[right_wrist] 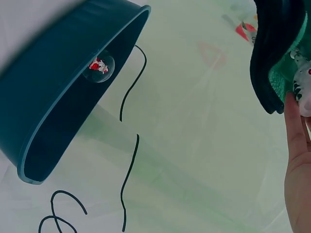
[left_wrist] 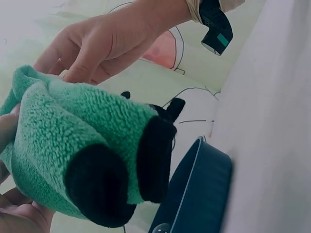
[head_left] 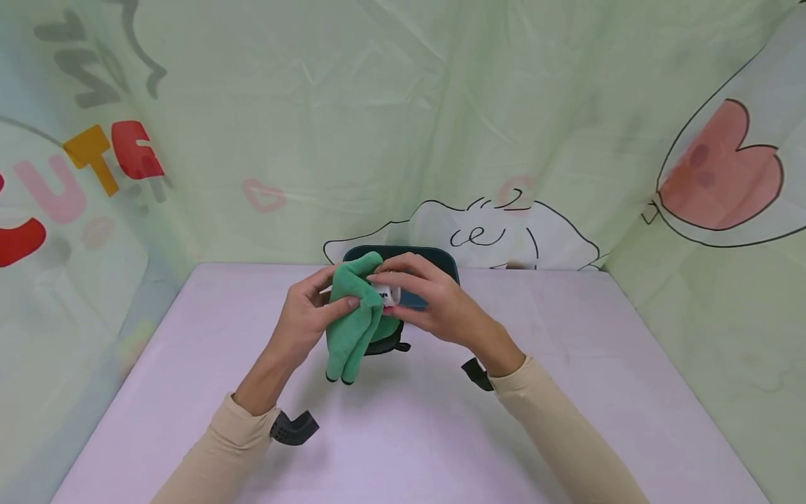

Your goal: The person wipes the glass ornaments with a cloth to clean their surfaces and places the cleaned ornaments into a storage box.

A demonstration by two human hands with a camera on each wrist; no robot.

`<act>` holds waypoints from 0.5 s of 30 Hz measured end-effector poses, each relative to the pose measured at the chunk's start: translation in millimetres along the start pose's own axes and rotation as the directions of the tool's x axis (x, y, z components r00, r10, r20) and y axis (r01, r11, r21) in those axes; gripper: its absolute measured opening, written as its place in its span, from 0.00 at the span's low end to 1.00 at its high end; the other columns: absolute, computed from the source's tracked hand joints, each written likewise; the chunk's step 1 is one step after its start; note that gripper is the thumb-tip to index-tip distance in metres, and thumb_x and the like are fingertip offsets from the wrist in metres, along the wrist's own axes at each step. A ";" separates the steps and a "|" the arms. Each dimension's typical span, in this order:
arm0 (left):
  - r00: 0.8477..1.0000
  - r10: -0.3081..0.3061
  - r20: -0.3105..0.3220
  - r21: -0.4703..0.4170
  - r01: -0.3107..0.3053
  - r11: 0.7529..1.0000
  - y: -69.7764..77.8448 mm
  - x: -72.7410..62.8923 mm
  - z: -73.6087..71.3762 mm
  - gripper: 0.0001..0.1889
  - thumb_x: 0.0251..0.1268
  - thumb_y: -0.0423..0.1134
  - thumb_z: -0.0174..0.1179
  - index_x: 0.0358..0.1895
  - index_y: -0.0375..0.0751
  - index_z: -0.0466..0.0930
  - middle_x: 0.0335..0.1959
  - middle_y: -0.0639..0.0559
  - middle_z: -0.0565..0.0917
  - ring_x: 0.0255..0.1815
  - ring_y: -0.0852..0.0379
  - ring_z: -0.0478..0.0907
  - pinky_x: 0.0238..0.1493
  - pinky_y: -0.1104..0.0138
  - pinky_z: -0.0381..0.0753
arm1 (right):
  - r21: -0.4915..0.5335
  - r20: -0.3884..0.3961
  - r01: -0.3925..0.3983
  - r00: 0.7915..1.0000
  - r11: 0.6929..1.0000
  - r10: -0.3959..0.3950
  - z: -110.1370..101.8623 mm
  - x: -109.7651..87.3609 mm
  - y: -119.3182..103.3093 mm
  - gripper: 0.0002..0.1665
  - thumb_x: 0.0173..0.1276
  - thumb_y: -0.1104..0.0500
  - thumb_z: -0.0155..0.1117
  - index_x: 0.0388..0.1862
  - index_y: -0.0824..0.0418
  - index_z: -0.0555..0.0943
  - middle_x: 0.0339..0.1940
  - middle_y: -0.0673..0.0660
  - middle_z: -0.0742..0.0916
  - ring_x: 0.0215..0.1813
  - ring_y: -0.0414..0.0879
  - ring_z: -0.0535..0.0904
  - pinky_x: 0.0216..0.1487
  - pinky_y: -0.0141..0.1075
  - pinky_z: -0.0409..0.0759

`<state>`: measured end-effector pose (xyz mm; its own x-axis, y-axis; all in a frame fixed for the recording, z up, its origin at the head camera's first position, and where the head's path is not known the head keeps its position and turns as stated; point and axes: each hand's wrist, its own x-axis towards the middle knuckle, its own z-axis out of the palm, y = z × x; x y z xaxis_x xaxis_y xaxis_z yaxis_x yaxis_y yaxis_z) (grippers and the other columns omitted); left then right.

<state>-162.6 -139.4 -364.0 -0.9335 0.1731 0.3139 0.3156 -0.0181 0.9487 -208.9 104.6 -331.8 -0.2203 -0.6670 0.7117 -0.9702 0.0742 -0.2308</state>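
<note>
In the head view my left hand (head_left: 299, 318) grips a green fleecy plush piece (head_left: 352, 315) with black ends, its thumb lying across the front. Its exact kind is unclear. Two narrow black-tipped parts hang down; a wider black-edged part shows behind them. My right hand (head_left: 441, 304), just to the right, pinches a small white figure (head_left: 388, 294) with dark marks against the plush. From the right wrist, the white figure (right_wrist: 302, 90) shows a red spot and sits at the green opening beside a black edge. Fingers and cloth hide part of it.
A dark teal bin (head_left: 409, 253) stands behind the hands at the table's far edge. Inside it, a clear ball (right_wrist: 98, 66) with a red and white figure is visible. Printed curtains surround the pale table (head_left: 535, 336). Each wrist carries a black mount (head_left: 294, 428).
</note>
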 end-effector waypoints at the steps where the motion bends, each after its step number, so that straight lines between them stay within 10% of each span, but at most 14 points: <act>1: 1.000 -0.001 0.000 0.002 0.001 1.000 0.3 0.0 0.2 0.26 0.66 0.33 0.68 0.68 0.42 0.77 0.62 0.45 0.79 0.51 0.45 0.84 0.48 0.63 0.86 | -0.008 0.005 0.004 1.000 1.000 -0.004 -0.4 0.1 0.1 0.31 0.56 0.66 0.80 0.60 0.64 0.82 0.59 0.61 0.81 0.61 0.52 0.77 0.55 0.34 0.78; 10: 0.999 0.044 0.001 0.079 -0.044 0.996 2.0 -1.1 4.5 0.26 0.65 0.33 0.69 0.66 0.46 0.78 0.62 0.48 0.80 0.57 0.44 0.81 0.45 0.59 0.88 | -0.051 0.052 0.015 0.999 0.999 -0.012 -6.4 -0.2 1.1 0.32 0.59 0.66 0.78 0.64 0.65 0.80 0.60 0.61 0.81 0.60 0.52 0.77 0.56 0.35 0.78; 15: 0.997 0.074 -0.013 0.094 -0.072 0.993 1.2 -1.5 4.7 0.26 0.63 0.31 0.70 0.66 0.45 0.79 0.60 0.48 0.82 0.56 0.45 0.82 0.45 0.60 0.88 | 0.012 0.058 -0.109 0.992 0.994 0.108 -7.4 -0.8 -1.5 0.33 0.62 0.66 0.76 0.66 0.65 0.78 0.60 0.59 0.82 0.55 0.47 0.79 0.51 0.36 0.81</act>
<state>-159.9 -135.0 -363.6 -0.9097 0.1585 0.3837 0.3970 0.0618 0.9157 -208.1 110.6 -327.1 -0.3180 -0.6967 0.6430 -0.9389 0.1374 -0.3154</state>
